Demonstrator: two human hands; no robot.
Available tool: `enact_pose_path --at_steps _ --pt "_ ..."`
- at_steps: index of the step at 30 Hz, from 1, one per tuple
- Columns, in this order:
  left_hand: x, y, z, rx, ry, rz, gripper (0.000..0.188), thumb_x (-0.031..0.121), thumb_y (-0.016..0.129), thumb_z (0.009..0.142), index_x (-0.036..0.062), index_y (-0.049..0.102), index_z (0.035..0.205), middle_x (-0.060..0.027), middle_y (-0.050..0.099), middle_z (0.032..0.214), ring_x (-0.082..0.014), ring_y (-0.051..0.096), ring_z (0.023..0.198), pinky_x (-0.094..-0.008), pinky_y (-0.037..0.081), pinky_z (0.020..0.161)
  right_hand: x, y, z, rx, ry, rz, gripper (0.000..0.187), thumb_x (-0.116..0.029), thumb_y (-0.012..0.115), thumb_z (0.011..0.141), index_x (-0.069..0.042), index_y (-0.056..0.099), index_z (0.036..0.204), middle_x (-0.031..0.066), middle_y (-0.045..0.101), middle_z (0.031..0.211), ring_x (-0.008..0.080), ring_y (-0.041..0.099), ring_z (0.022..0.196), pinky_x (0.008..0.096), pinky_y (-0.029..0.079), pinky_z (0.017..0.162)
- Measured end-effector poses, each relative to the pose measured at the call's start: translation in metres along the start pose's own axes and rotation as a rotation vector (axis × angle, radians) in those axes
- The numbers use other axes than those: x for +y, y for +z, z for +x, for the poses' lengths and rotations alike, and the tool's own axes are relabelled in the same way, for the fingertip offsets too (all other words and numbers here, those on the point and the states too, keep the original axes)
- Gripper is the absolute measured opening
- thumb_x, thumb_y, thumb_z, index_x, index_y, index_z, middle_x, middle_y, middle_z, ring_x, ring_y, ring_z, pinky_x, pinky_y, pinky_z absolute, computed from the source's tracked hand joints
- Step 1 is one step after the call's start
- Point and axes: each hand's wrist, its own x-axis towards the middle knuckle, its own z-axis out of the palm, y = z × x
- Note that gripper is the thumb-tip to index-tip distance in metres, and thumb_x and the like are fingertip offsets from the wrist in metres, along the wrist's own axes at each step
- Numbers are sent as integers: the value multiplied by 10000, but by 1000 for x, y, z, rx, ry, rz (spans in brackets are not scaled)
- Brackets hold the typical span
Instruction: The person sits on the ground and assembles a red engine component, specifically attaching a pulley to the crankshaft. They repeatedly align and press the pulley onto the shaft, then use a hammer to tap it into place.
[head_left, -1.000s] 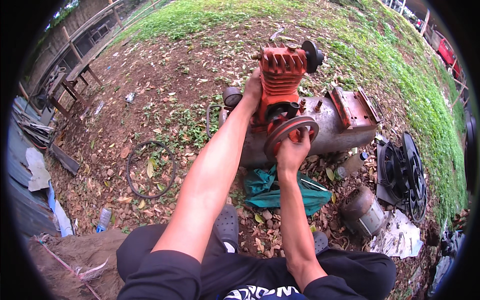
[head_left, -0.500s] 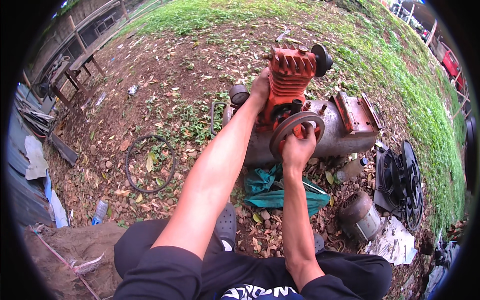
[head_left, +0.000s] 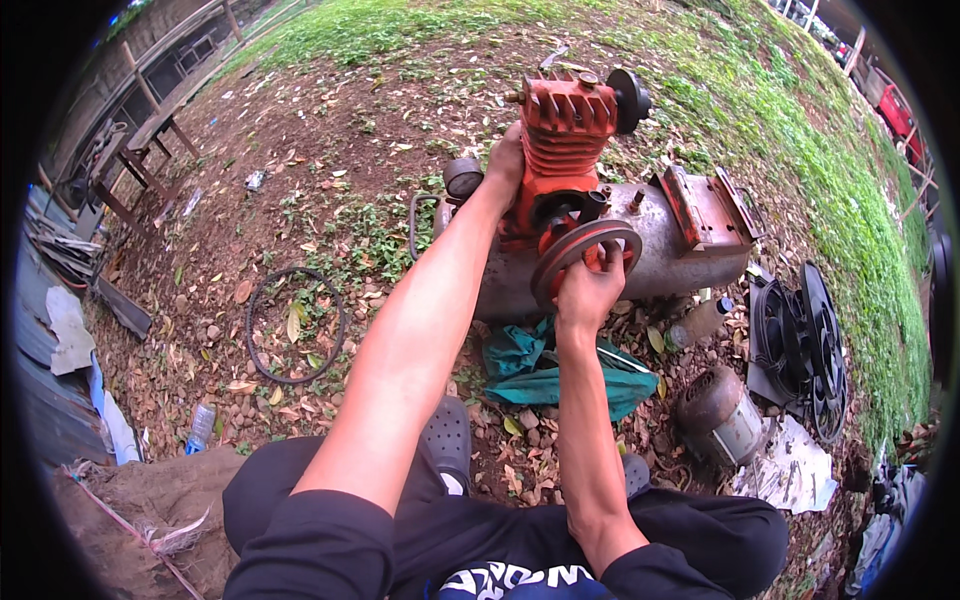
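basically, l hand [head_left: 506,165] is pressing against the left side of the orange pump [head_left: 565,135], its fingers going out of sight behind, so can't tell how tightly it's closing; prob it's steadying the top-heavy body. r hand [head_left: 590,287] is hooking its fingers thru the open middle of the grooved pulley [head_left: 556,262], thumb side up, pinching a spoke or the inner rim (can't tell which); those openings are likely giving it the handiest hold, low opp. the l hand.

pump is sitting at/over the left-centre of the grey tank [head_left: 665,272], in front of the person; its base is hiding, so can't tell if it's bearing fully on the tank. its long axis is running near upright, finned head on top, leaning a bit right. pulley is facing the person, tilting, w/ the dark round filter-like part [head_left: 629,101] pointing right off the head. tank's long axis is running l–r, crosswise, w/ the gauge [head_left: 463,178] near its left end & the rusty bracket [head_left: 712,215] topping its right.
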Motion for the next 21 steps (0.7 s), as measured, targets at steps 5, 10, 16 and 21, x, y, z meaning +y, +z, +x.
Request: enact_pose_path --at_steps 5,10,16,21 --pt "1 1 -1 -66 -8 -49 451 399 519 922 26 667 1127 -98 704 1087 -191 664 947 -326 507 873 -4 1 1 -22 66 128 369 -19 682 822 24 607 1180 134 703 1026 171 669 906 303 511 797" --pt "10 7 -13 -162 -6 -50 426 389 442 984 68 614 1204 -91 678 1184 -201 659 1036 -357 526 918 -5 -3 3 -7 93 54 359 -47 693 805 21 610 1148 131 718 981 182 684 859 308 512 789" --pt "10 -1 -27 -46 3 55 419 378 406 1014 77 619 1212 -89 676 1193 -196 651 1061 -356 520 937 -2 -9 4 -49 216 126 401 -79 680 805 16 580 1182 115 698 901 171 670 786 311 516 711" --pt "-11 -3 -70 144 258 410 535 404 318 1057 -31 569 1245 -150 622 1206 -235 564 1121 -348 401 990 12 -27 7 -149 262 313 277 -208 658 967 -21 569 1152 75 683 993 128 671 797 277 554 651"
